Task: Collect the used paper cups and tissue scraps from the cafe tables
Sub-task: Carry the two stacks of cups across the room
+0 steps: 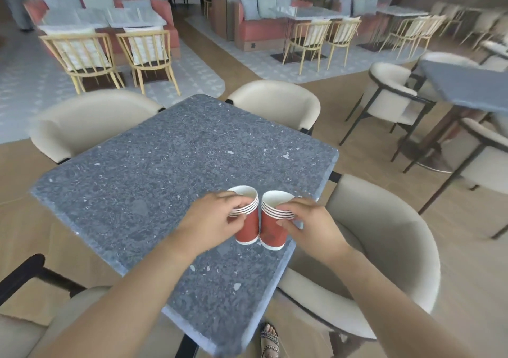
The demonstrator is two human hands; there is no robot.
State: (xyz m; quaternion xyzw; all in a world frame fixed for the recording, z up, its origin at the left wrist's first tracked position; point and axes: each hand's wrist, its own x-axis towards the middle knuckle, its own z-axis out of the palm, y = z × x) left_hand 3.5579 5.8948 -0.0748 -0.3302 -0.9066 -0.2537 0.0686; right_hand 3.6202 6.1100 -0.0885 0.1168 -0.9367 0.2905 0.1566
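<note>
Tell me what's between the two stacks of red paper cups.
Nothing, in the head view: the left stack in the left hand and the right stack in the right hand sit side by side, with barely a gap.

Bare left forearm and right forearm come in from the bottom corners and converge toward frame centre, wrists roughly straight. Back of left hand faces up, fingers curled over the rim end of the left cup stack, thumb on the near side under the rims. The right hand mirrors it: fingers wrapped over the rim end of the right cup stack, thumb tip showing below the rims. Hands about level, not touching each other; the stacks touch side by side between them. Right hand slightly blurred, finger placement not fully readable. One sandalled foot low between the arms
</note>
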